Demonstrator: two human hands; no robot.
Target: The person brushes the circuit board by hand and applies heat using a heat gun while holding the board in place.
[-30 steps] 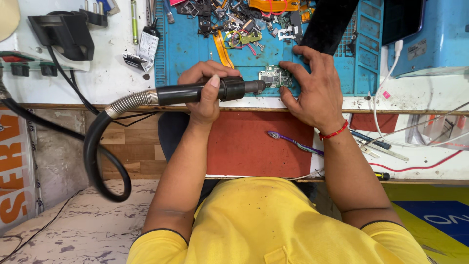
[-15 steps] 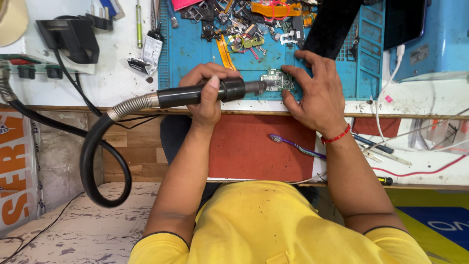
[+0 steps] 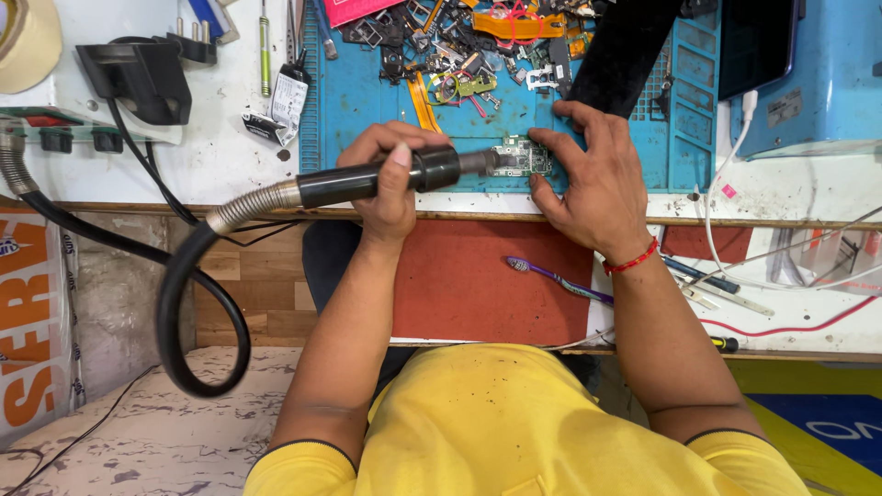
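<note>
Left hand [image 3: 390, 188] is wrapped around the black hot-air wand [image 3: 377, 180], nozzle at the circuit board [image 3: 522, 156]. Right hand [image 3: 593, 184] is spread, fingertips pinning the board on the blue mat [image 3: 367, 101]. Board judged light, stiff, fragile; best held by its edges. Loose parts [image 3: 459, 46] crowd behind the board; stiff hose [image 3: 184, 303] drags left.

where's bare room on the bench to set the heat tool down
Bare white bench between the black adapter and the blue mat. The mat's far edge is crowded with loose parts; the circuit board sits between both hands.
</note>
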